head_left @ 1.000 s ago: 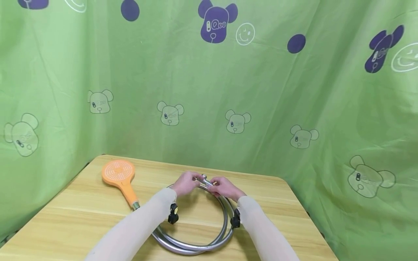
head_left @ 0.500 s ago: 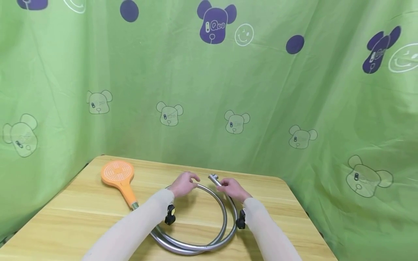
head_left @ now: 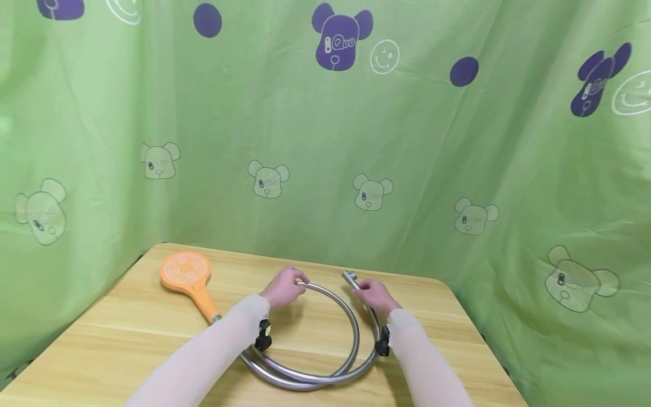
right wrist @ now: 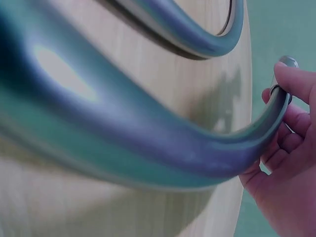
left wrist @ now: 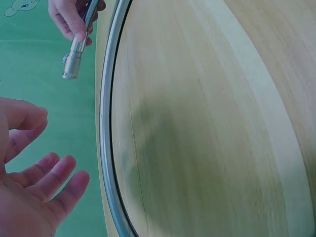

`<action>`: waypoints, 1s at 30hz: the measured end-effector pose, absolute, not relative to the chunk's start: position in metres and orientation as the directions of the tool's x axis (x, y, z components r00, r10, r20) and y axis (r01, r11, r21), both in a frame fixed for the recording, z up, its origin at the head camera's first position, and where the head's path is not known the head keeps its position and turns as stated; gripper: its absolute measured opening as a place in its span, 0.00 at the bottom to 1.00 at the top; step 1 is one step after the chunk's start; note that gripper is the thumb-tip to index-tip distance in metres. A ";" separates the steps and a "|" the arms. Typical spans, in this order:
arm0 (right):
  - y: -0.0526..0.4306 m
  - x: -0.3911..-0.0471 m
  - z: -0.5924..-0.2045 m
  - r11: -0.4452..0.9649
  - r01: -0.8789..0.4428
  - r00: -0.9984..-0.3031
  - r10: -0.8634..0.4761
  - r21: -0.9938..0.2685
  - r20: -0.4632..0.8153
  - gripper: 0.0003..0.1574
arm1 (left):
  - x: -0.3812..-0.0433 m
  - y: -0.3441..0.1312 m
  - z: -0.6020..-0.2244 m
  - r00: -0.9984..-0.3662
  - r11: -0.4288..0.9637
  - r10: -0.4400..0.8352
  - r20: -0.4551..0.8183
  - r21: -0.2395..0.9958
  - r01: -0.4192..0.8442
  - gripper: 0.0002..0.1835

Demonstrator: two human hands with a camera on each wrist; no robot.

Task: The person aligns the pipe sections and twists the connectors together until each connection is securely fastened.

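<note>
A silvery shower hose [head_left: 356,333] lies in loops on the table, running from an orange hand shower [head_left: 185,268] at the left. My right hand [head_left: 377,295] pinches the hose near its free end, holding the metal end fitting [head_left: 350,276] raised and tilted to the far left. In the right wrist view, thumb and fingers close round that end, and the hose [right wrist: 163,133] bows away from it. My left hand [head_left: 283,288] hovers by the far side of the loop. Its fingers are loosely bent and hold nothing, apart from the hose [left wrist: 105,113] in the left wrist view.
The wooden table [head_left: 122,339] has a rounded far edge close to a green patterned curtain [head_left: 315,232], which also encloses both sides. A black wrist camera [head_left: 263,336] sits on the left wrist, another camera [head_left: 383,341] on the right.
Both hands were together at the end fitting. The left hand has let go and drawn slightly left; the right hand has carried the hose end to the right, away from the loop.
</note>
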State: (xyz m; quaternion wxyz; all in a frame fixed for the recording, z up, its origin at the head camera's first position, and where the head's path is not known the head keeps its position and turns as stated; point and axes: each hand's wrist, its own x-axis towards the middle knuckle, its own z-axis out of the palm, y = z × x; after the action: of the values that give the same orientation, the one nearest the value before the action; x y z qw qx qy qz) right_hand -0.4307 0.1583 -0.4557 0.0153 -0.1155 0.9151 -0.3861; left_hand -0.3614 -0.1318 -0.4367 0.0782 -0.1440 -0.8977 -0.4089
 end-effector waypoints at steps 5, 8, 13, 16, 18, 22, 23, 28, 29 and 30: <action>0.166 -0.429 -0.461 0.717 -0.146 -0.987 -0.155 -0.682 0.048 0.12 | -0.362 -0.132 -0.438 -0.944 0.632 0.203 0.259 0.702 0.328 0.10; 0.169 -0.427 -0.462 0.722 -0.127 -0.990 -0.132 -0.680 0.045 0.13 | -0.362 -0.133 -0.439 -0.944 0.633 0.206 0.256 0.701 0.329 0.11; 0.171 -0.427 -0.464 0.739 -0.113 -0.993 -0.102 -0.664 0.057 0.13 | -0.362 -0.135 -0.440 -0.946 0.637 0.208 0.248 0.700 0.323 0.13; 0.172 -0.429 -0.465 0.754 -0.096 -0.995 -0.083 -0.650 0.050 0.12 | -0.362 -0.137 -0.440 -0.949 0.650 0.200 0.243 0.692 0.314 0.13; 0.172 -0.430 -0.465 0.763 -0.102 -0.995 -0.087 -0.639 0.055 0.12 | -0.362 -0.139 -0.439 -0.951 0.656 0.191 0.244 0.689 0.309 0.13; 0.171 -0.430 -0.464 0.778 -0.118 -0.993 -0.100 -0.616 0.064 0.12 | -0.361 -0.142 -0.438 -0.954 0.655 0.175 0.242 0.695 0.296 0.13; 0.171 -0.430 -0.463 0.783 -0.121 -0.993 -0.102 -0.610 0.065 0.12 | -0.361 -0.142 -0.438 -0.954 0.654 0.176 0.242 0.696 0.297 0.13; 0.171 -0.423 -0.461 0.804 -0.111 -0.994 -0.101 -0.584 0.050 0.12 | -0.365 -0.141 -0.443 -0.950 0.663 0.189 0.250 0.681 0.311 0.14; 0.171 -0.422 -0.461 0.805 -0.109 -0.994 -0.101 -0.583 0.047 0.12 | -0.366 -0.141 -0.444 -0.949 0.664 0.191 0.252 0.678 0.314 0.14; 0.172 -0.421 -0.461 0.807 -0.110 -0.994 -0.102 -0.580 0.047 0.12 | -0.367 -0.141 -0.445 -0.949 0.662 0.193 0.250 0.680 0.314 0.14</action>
State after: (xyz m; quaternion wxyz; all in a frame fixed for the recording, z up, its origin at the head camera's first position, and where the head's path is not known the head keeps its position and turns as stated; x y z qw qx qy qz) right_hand -0.4210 0.1719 -0.4612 -0.0067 -0.0559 0.9506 -0.3052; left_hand -0.3667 -0.1410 -0.4455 0.0781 -0.1394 -0.9084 -0.3864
